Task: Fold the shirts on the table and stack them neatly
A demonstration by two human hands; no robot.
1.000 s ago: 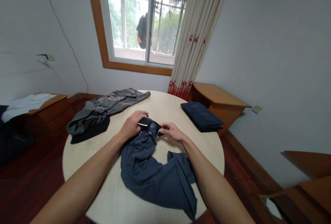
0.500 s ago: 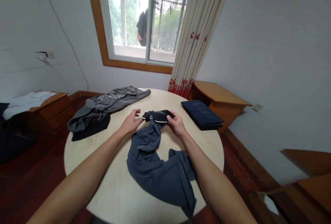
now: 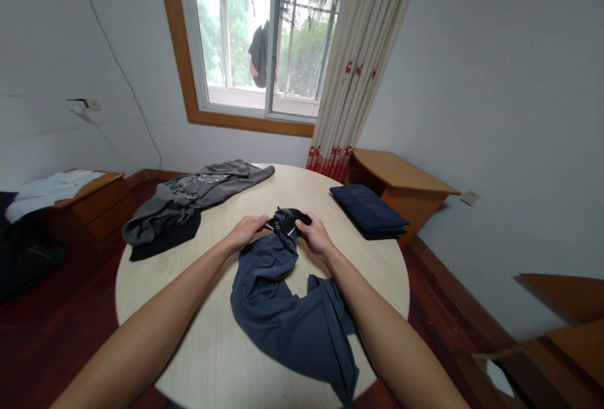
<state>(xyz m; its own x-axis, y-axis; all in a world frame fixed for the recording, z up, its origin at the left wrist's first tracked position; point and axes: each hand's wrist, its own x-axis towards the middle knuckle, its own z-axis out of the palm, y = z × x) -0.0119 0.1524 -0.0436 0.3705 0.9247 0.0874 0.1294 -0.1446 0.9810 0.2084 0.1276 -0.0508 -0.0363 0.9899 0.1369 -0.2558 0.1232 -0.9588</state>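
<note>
A crumpled dark blue garment (image 3: 283, 308) lies on the round pale wooden table (image 3: 207, 346) in front of me. Its black waistband (image 3: 285, 219), with metal eyelets and a white edge, is bunched at the far end. My left hand (image 3: 248, 230) pinches the waistband's left side, fingers closed. My right hand (image 3: 315, 235) grips its right side, fingers curled round the fabric. Both hands sit close together over the waistband.
A grey garment (image 3: 189, 198) lies spread at the table's far left. A folded navy garment (image 3: 368, 209) rests at the far right edge. Wooden side cabinets (image 3: 401, 179) stand right and left (image 3: 89, 204) of the table. Window and curtain (image 3: 358, 63) behind.
My left hand, which had let go and hung open half a second ago, has come back onto the waistband. The waistband is now more bunched between both hands.
</note>
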